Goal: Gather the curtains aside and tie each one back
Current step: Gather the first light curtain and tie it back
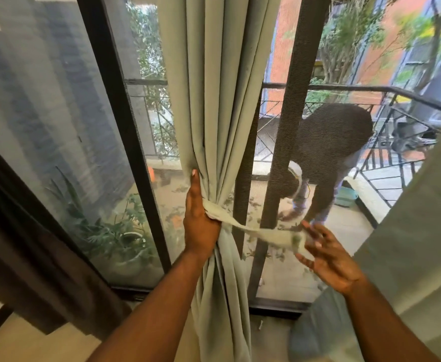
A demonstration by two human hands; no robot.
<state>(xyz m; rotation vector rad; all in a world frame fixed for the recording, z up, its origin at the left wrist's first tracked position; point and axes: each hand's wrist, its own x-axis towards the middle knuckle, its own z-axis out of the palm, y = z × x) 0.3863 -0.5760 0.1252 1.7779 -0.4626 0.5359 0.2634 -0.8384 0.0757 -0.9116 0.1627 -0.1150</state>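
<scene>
One pale green pleated fabric curtain (214, 100), hanging upright, bunched at my left hand (199, 223).
Left hand clamps bunch and pale cloth tie strip (253, 231), running sideways to my right hand (326, 257), fingers spread, blurred.

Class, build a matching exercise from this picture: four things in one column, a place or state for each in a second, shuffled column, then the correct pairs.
Things
1. green curtain
2. tie-back strip
3. left hand
4. right hand

Places or states
A. open-fingered, at the strip's loose, blurred end
B. bunched into a narrow waist
C. closed around the gathered folds
D. stretched rightward from the curtain

Pairs: 1-B, 2-D, 3-C, 4-A
</scene>
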